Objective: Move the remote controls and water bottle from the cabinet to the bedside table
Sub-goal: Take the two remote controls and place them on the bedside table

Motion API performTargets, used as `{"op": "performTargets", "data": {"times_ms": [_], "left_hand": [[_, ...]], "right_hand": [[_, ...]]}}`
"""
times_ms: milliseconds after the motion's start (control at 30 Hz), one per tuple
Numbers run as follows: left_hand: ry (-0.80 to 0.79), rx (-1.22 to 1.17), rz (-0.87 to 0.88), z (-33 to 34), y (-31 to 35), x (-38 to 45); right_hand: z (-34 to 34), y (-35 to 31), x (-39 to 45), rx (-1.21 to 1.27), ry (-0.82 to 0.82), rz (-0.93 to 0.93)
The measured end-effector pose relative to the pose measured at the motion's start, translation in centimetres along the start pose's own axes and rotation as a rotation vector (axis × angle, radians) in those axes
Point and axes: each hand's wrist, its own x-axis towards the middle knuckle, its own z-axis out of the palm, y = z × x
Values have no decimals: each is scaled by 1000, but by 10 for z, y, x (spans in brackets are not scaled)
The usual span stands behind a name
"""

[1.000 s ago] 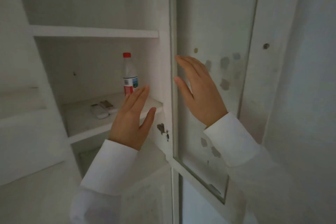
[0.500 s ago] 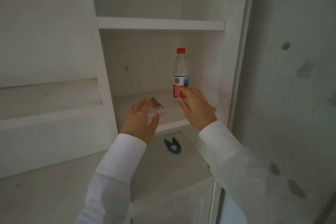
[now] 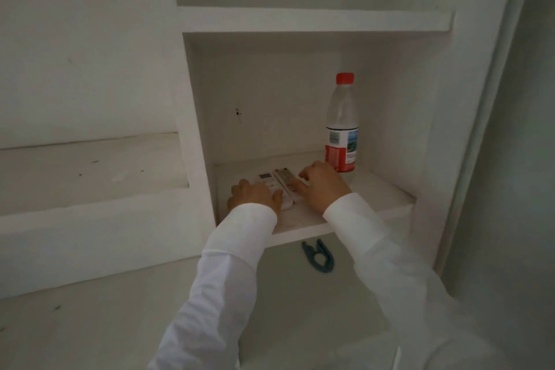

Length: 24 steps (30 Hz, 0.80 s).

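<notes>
Inside cabinet [image 3: 390, 117], water bottle [image 3: 342, 126], remote controls [image 3: 280, 182] under both hands

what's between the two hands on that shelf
In the head view, two remote controls lie side by side between the left hand and the right hand, both hands touching them.

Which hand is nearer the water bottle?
Right. The right hand lies just beside the water bottle's base; the left hand sits farther left, on the remotes.

Both hands on remotes [image 3: 277, 186]; water bottle [image 3: 342, 126] beside.
</notes>
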Motion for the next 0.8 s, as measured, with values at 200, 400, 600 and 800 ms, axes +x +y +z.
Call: {"op": "performTargets", "data": {"times_ms": [200,400,600,800], "left_hand": [[16,27,-39,1,9,5],[20,-82,-55,5,15,9],[44,-363,-88,0,20,7],[93,-583,-126,3,17,-4]], "right_hand": [[6,-6,9,-53,-101,110],[9,-5,11,115,-119,151],[1,2,8,422,-78,224],[-9,10,2,780,-177,307]]}}
